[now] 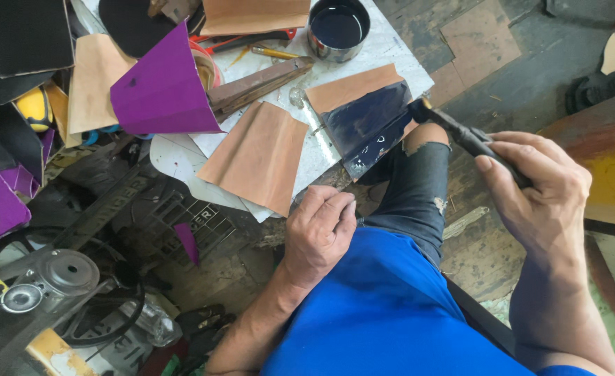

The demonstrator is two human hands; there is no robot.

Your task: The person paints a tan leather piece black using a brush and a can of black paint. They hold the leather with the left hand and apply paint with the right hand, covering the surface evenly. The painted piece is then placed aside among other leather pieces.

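Note:
My right hand (540, 191) is closed around the dark handle of a brush (460, 132), whose tip points at a tan leather piece (363, 111) that is partly coated with wet dark dye. My left hand (319, 233) rests on my thigh with the fingers curled in and nothing in it, just below a bare tan leather piece (258, 157). A round metal tin of dark dye (338, 28) stands at the far edge of the white board (391, 49).
A folded purple sheet (161, 83), more tan pieces (95, 80), a wooden block (258, 83), a yellow pencil (274, 52) and black sheets (22, 38) crowd the left. Metal machine parts (57, 278) lie lower left. My knee in torn jeans (419, 181) is under the board's edge.

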